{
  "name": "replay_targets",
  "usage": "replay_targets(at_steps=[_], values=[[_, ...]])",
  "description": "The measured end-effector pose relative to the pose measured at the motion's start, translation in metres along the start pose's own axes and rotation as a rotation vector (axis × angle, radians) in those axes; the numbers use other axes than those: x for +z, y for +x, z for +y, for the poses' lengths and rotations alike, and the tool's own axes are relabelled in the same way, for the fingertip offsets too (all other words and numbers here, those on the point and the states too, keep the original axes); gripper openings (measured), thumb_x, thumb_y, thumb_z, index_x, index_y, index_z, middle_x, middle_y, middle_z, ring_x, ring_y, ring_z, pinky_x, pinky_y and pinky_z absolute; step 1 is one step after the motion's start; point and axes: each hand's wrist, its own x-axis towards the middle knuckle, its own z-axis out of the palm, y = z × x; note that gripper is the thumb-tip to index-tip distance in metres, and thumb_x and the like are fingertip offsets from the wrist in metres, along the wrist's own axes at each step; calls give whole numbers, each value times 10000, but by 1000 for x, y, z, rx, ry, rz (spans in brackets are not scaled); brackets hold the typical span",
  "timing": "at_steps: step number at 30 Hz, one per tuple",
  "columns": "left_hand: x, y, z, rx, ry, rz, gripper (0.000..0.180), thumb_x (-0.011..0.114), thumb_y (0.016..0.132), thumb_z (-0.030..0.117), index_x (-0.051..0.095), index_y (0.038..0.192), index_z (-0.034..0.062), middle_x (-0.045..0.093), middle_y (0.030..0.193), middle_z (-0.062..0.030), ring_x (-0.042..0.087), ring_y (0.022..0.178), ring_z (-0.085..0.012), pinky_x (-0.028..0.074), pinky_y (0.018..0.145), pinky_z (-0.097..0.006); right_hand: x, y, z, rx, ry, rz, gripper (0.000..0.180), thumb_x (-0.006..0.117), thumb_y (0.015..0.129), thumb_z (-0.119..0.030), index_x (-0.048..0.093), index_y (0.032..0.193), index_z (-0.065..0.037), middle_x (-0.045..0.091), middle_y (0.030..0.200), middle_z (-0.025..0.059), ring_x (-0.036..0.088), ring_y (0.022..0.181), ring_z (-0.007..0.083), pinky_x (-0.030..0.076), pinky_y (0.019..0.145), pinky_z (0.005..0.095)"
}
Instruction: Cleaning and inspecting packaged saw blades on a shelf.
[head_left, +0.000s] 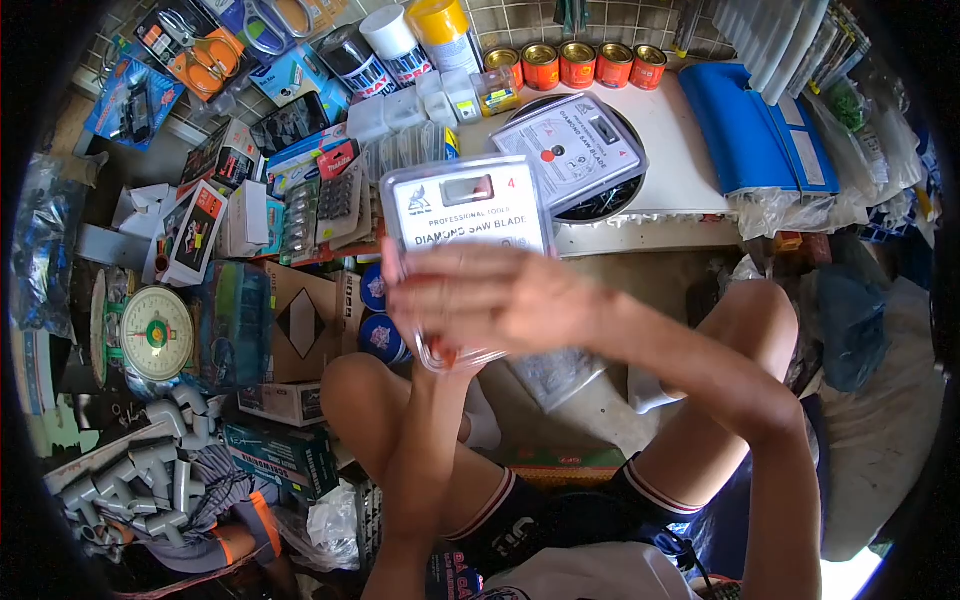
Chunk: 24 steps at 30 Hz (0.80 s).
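Note:
A clear plastic case holding a diamond saw blade [470,205] is raised upright in front of me, its white printed card showing. My left hand [446,376] grips it from behind and below, most of its fingers hidden by the case. Across the lower front of the case lies my right hand [490,300], its fingers stretched out flat and smeared by motion. Beyond it, a second saw blade case [567,152] rests tilted over a round black tray [628,195] on the white tabletop.
Orange-red tins [578,66] line the tiled wall, with spray cans [391,38] to their left. A blue folder [735,130] lies at the right. Packaged tools, a dial scale [157,333] and grey pipe fittings [150,480] crowd the left. A plastic bag [558,378] lies below the table.

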Motion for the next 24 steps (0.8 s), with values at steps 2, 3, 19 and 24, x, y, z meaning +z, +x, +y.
replay_targets(at_steps=[2,3,19,24], values=[[-11,7,-3,35,-67,-59,774,390,1011,689,458,1516,107,621,1360,-120,645,1169,-221,537,1000,-396,-11,-4,36,71,-50,17,321,791,812,-218,771,1122,-137,678,1365,36,576,1345,292,491,1132,409],[-22,6,-1,77,-314,-166,786,412,1002,696,495,1478,76,630,1337,-135,659,1105,-226,552,950,-393,-22,4,36,173,-31,38,323,785,836,-226,772,1132,-100,685,1350,48,585,1335,294,500,1124,407],[-16,-4,12,101,-168,-162,992,419,927,809,376,1557,44,521,1443,-254,604,1176,-377,538,951,-473,-27,-18,-14,111,-300,-47,313,722,775,-187,741,1086,-161,677,1272,-30,603,1078,163,564,904,305],[-17,-7,12,107,-252,-160,986,403,941,794,349,1566,32,506,1459,-252,595,1197,-377,520,987,-476,-28,-15,-17,159,-305,-47,282,721,785,-177,731,1066,-159,681,1244,-21,606,1097,174,567,887,316]])
